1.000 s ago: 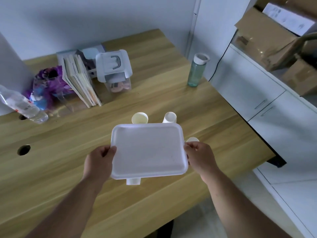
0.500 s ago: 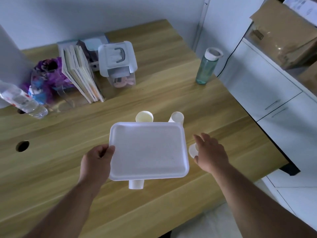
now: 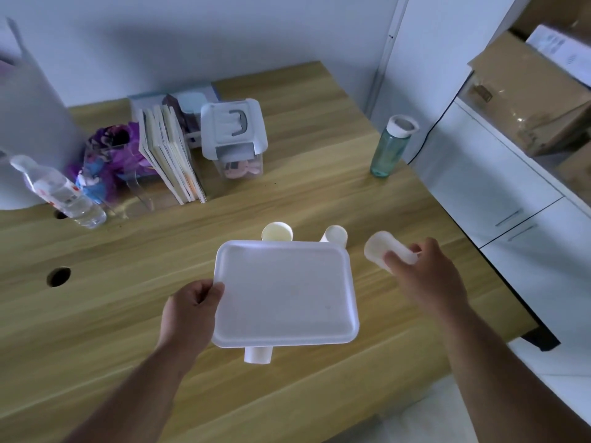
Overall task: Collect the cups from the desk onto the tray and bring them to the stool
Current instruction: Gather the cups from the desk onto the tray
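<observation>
A: Cup status?

B: Right hand (image 3: 425, 276) has its fingers wrapped round one white paper cup (image 3: 388, 252), tipped on its side, mouth toward 9 o'clock, lifted off the desk (image 3: 303, 199) at the tray's 3 o'clock. Left hand (image 3: 188, 311) is clamped on the white foam tray (image 3: 284, 292) at its 9 o'clock edge, thumb on top. Tray is bare, held above the desk.

A: Other cups?

B: Two upright at the tray's 12 o'clock: cream cup (image 3: 277, 232), white cup (image 3: 334, 235), both partly hidden by the rim. A fourth cup (image 3: 257, 354) pokes out under the tray at 6 o'clock.

A: Risks?

B: Tray is held by one edge only, so weight landing on the far side could tip it. The cup is going in sideways, so it may roll off if it isn't stood up. Lowering the tray could knock over the hidden cup below.

A: Any text?

B: Water bottle (image 3: 59, 193) at 10 o'clock has a red-and-white label, unreadable. Box label (image 3: 563, 49) at 2 o'clock is blurred. Green bottle (image 3: 391, 147) shows no writing.
</observation>
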`<action>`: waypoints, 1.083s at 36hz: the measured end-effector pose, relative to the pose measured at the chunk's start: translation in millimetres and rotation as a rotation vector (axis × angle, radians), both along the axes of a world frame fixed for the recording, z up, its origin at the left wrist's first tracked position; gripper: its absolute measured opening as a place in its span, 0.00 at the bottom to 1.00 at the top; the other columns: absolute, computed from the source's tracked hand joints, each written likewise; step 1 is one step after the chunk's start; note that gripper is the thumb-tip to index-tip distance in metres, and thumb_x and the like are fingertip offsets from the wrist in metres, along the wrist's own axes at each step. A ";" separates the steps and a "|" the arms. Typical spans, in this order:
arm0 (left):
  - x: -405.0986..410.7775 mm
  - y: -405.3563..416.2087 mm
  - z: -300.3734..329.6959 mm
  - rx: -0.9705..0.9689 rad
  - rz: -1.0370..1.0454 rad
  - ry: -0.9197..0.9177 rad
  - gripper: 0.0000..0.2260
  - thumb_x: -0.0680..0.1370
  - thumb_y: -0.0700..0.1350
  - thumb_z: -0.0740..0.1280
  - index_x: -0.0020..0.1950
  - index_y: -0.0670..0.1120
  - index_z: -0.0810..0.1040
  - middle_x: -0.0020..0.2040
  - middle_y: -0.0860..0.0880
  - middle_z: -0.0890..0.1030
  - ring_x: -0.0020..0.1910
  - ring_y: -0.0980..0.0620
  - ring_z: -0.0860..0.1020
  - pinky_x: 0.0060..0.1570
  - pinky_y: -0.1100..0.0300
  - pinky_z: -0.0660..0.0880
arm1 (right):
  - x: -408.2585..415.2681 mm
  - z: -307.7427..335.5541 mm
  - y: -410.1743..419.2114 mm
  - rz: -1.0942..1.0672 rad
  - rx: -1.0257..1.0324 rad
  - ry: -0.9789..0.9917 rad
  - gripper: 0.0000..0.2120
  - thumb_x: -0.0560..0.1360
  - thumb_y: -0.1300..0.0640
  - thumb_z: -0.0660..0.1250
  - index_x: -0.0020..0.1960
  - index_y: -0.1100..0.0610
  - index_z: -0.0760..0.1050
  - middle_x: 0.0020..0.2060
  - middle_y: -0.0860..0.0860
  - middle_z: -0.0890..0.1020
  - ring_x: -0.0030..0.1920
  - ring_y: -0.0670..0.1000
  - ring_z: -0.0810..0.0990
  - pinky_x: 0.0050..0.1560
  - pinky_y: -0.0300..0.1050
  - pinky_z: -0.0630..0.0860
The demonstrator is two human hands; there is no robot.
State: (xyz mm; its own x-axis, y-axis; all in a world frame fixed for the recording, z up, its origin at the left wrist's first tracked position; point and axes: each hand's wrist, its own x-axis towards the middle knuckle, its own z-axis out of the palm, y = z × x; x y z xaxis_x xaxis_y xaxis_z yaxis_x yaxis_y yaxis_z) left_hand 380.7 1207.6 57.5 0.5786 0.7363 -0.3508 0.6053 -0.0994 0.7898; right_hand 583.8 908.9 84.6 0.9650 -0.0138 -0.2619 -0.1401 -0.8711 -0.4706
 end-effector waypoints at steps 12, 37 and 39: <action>1.4 -11.7 12.4 -0.002 -0.040 0.016 0.09 0.82 0.50 0.70 0.44 0.50 0.86 0.43 0.43 0.88 0.45 0.38 0.84 0.44 0.44 0.81 | -38.7 26.5 74.9 0.120 1.193 0.531 0.17 0.67 0.57 0.82 0.55 0.57 0.84 0.45 0.55 0.87 0.46 0.51 0.85 0.49 0.44 0.84; 1.3 -16.4 5.6 -0.065 -0.045 -0.047 0.09 0.82 0.48 0.69 0.45 0.51 0.87 0.41 0.49 0.88 0.43 0.40 0.86 0.42 0.43 0.82 | -80.5 1.1 144.5 0.660 0.255 -0.174 0.38 0.69 0.41 0.80 0.73 0.53 0.72 0.63 0.47 0.79 0.64 0.53 0.74 0.63 0.47 0.71; 0.8 -13.8 3.8 -0.074 -0.030 -0.055 0.09 0.82 0.48 0.70 0.45 0.51 0.87 0.41 0.49 0.89 0.44 0.40 0.86 0.44 0.42 0.83 | -78.3 3.8 136.5 0.691 0.266 -0.172 0.41 0.69 0.40 0.80 0.76 0.53 0.69 0.68 0.47 0.78 0.66 0.52 0.73 0.67 0.46 0.70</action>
